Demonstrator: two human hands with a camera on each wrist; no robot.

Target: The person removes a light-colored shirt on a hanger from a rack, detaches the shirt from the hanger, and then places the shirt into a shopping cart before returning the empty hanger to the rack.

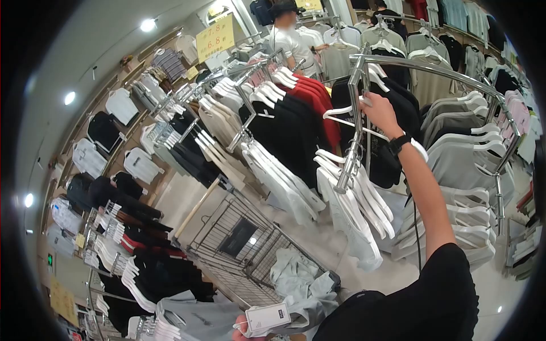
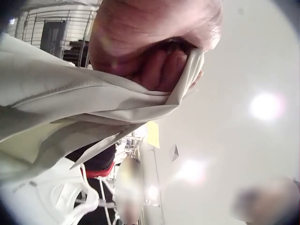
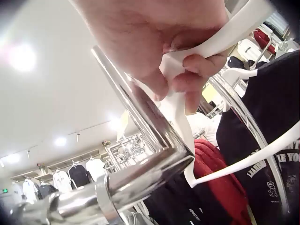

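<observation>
My right hand (image 1: 380, 113) grips a bare white hanger (image 1: 341, 116) beside the chrome rack post (image 1: 355, 96). In the right wrist view the fingers of that hand (image 3: 187, 70) curl round the top of the white hanger (image 3: 243, 171), close to the chrome rail (image 3: 140, 173). At the bottom of the head view my left hand (image 1: 244, 331), mostly hidden, holds a pale grey garment with a white tag (image 1: 267, 318). The left wrist view shows the left hand (image 2: 157, 47) with its fingers curled round the bunched pale cloth (image 2: 93, 98).
A wire cart (image 1: 227, 250) with a crumpled pale garment (image 1: 296, 273) stands left of my body. White garments on hangers (image 1: 352, 210) hang below the rail end. Black shirts (image 1: 278, 131) and red shirts (image 1: 313, 102) hang behind. A person in white (image 1: 287, 42) stands beyond the racks.
</observation>
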